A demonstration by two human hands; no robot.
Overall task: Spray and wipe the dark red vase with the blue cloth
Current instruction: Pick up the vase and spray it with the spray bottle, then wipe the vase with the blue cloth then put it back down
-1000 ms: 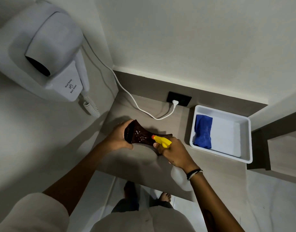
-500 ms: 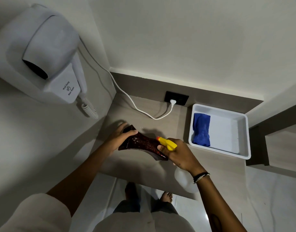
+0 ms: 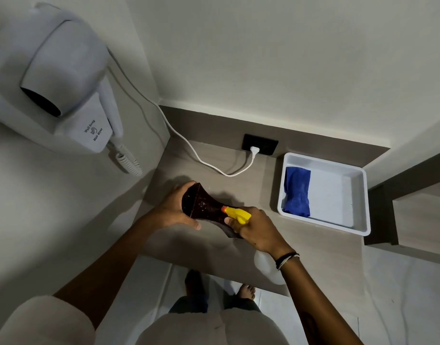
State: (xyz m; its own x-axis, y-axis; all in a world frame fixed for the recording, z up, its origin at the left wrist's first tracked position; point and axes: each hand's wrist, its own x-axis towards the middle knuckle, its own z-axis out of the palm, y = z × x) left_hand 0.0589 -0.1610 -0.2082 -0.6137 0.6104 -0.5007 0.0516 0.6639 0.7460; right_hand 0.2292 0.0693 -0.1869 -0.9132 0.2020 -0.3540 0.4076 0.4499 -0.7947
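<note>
My left hand point(image 3: 175, 211) grips the flared mouth of the dark red vase point(image 3: 205, 209), which lies tilted on its side just above the counter point(image 3: 209, 247). My right hand point(image 3: 257, 230) holds a spray bottle with a yellow trigger head point(image 3: 237, 214); its orange nozzle points at the vase's narrow middle. The bottle's pale body point(image 3: 265, 265) shows below my wrist. The vase's base is hidden behind my right hand. The blue cloth point(image 3: 297, 191) lies folded in the left side of a white tray point(image 3: 348, 227) at the right.
A white wall-hung hair dryer point(image 3: 64, 85) juts out at upper left, its coiled cord point(image 3: 129, 163) hanging beside the counter. A white cable point(image 3: 206, 163) runs across the counter's back to a black socket point(image 3: 260, 145). A wooden ledge point(image 3: 423, 220) stands at the right.
The vase has been turned in my left hand, its open mouth now facing more toward me. My right hand with the spray bottle stays at the vase's middle.
</note>
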